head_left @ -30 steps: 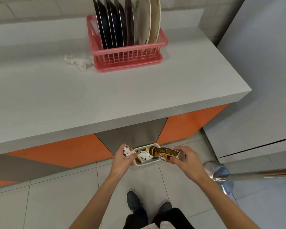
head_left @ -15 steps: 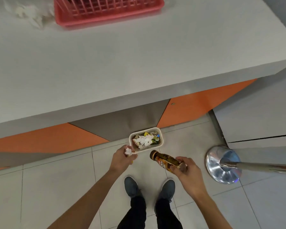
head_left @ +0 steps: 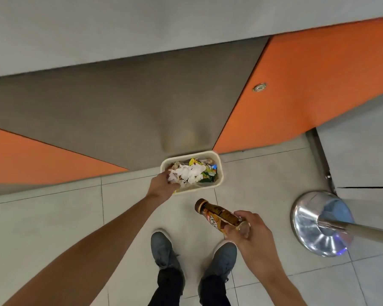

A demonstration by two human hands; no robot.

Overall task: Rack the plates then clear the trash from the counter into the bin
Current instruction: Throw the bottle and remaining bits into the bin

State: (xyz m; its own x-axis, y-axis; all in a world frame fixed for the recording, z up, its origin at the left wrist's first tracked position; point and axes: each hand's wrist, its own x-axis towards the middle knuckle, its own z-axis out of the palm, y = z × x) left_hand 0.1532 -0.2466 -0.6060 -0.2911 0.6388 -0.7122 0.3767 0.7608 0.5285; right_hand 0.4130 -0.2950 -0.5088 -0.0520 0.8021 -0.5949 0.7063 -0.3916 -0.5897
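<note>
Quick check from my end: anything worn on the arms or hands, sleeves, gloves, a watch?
The left forearm and right forearm are bare to the frame's edge, no sleeves. The left hand and right hand wear no gloves. No watch, band or ring shows on the sides facing the camera.

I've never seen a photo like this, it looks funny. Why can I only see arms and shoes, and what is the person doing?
The camera sits on a person's head and looks down, so you see only their arms and shoes. They stand on tiles beside a grey counter. Their left hand reaches over a small cream bin of white tissues and wrappers; white paper sits at its fingertips, but I can't tell if it's gripped. Their right hand holds a brown bottle by its base. The shiny disc is a post's metal foot.
</note>
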